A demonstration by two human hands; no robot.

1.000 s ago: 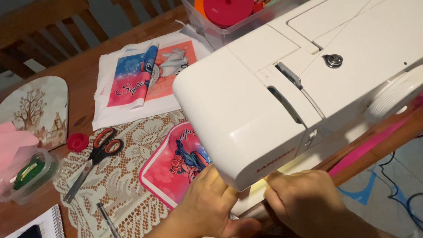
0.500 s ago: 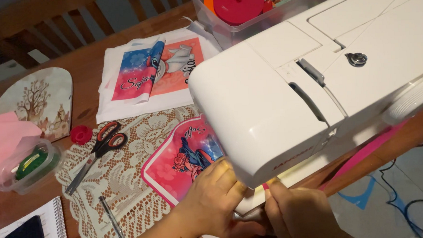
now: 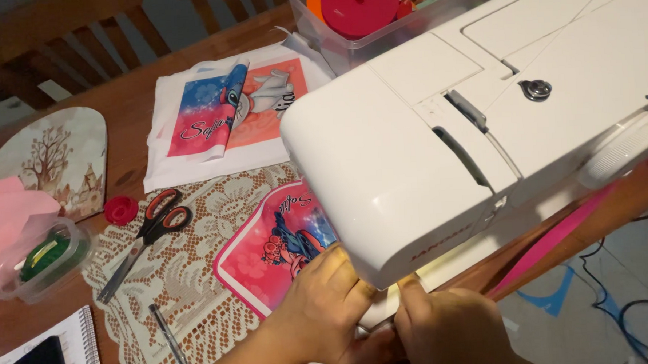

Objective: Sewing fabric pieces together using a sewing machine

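A white sewing machine [image 3: 481, 117] fills the right half of the view. Under its head lies a printed fabric piece with pink edging [image 3: 279, 246], showing a blue cartoon figure. My left hand [image 3: 319, 309] rests on that fabric just below the machine head, fingers curled and pressing it down. My right hand [image 3: 447, 326] is beside it at the machine's bed, with a finger raised toward the needle area, which the machine head hides. What the right fingers touch is hidden.
A lace doily [image 3: 175, 283] carries scissors [image 3: 148, 233] and a pen [image 3: 169, 341]. More printed fabric [image 3: 219, 121] lies behind. A red bobbin [image 3: 121, 210], a clear tub [image 3: 36, 260], a notebook with a phone [image 3: 40, 358], a ribbon box [image 3: 360, 13] and pink ribbon [image 3: 559, 237] surround.
The view has shifted, so the machine and table sit further right and lower in frame. Both hands stay at the machine's needle area, the right one now lower.
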